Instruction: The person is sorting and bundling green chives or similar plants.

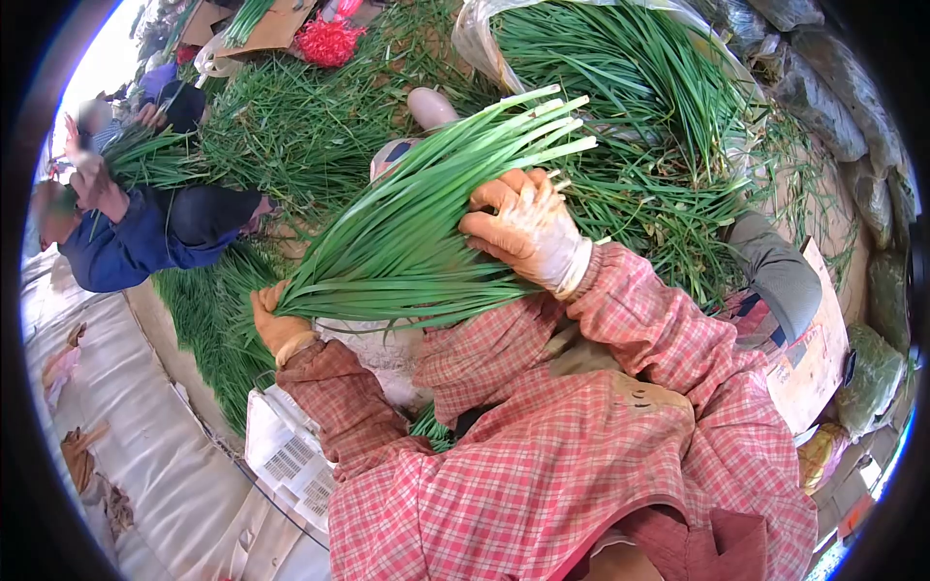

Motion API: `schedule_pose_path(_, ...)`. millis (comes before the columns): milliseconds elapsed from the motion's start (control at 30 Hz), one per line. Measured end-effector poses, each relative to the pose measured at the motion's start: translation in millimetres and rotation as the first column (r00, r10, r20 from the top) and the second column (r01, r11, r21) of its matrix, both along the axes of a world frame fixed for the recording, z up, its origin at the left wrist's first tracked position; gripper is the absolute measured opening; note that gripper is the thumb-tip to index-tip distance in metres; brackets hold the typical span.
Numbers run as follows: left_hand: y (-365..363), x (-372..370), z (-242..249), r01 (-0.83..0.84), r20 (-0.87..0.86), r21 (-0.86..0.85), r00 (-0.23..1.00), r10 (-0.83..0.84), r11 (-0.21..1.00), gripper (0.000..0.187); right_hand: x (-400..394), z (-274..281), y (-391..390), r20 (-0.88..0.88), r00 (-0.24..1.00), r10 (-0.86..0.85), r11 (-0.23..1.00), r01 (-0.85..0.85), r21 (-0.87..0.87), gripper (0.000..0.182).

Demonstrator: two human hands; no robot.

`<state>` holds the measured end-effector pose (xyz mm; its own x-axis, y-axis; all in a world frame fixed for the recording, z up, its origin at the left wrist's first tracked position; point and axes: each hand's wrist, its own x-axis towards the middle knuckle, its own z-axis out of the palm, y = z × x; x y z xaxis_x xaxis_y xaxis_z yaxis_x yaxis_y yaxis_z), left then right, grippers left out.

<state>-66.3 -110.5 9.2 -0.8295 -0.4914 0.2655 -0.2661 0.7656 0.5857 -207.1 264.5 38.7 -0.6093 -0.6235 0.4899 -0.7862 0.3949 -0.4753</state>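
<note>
Red-and-white plaid work clothes fill the lower view, and loose green leaves spread over the ground beyond them. At the upper right, a translucent plastic sack lies open around more long green leaves. To the left, another person in a blue jacket sits well apart from the person's own hands.

Between the two hands, just beyond the plaid lap, is a thick bundle of long, flat green leaves. Its long axis runs on a slant — narrow leaf tips at the lower left, pale cut ends at the upper right, pointing away from the body. The right hand is the nearer one to those pale ends, which reach out past its knuckles; the left is at the opposite end.

The right hand, in an orange glove smeared with white, is narrow, its fingers curled onto the bundle's near edge; what lies under the palm is hidden. The left hand, in an orange glove, is closed around the gathered tips — some of its fingers are out of sight behind the leaves.
</note>
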Motion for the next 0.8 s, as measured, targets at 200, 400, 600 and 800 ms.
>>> schedule_pose_path(200, -15.0, 4.0, -8.1, 0.038, 0.073, -0.140, 0.997, -0.028, 0.989, 0.007, 2.2, -8.6, 13.6, 0.239, 0.968, 0.075, 0.989, -0.041, -0.144, 0.013)
schedule_pose_path(400, -4.7, -3.8, -2.8, -0.098, 0.026, 0.046, 0.995, 0.097, 0.994, 0.015, 14.3, 7.7, 50.5, 0.948, 0.172, 0.269, 0.790, 0.523, -0.319, 0.008)
schedule_pose_path(600, -40.3, -6.4, -40.6, 0.034, 0.012, 0.203, 0.999, -0.037, 0.979, 0.018, 27.5, 2.2, 120.7, 0.869, 0.196, 0.455, 0.643, 0.603, -0.473, 0.014)
schedule_pose_path(800, -73.6, -6.5, -86.5, 0.086, -0.166, 0.855, 0.980, 0.113, 0.512, 0.025, 39.5, 3.9, 186.3, 0.938, 0.240, 0.251, 0.574, 0.743, -0.344, 0.019)
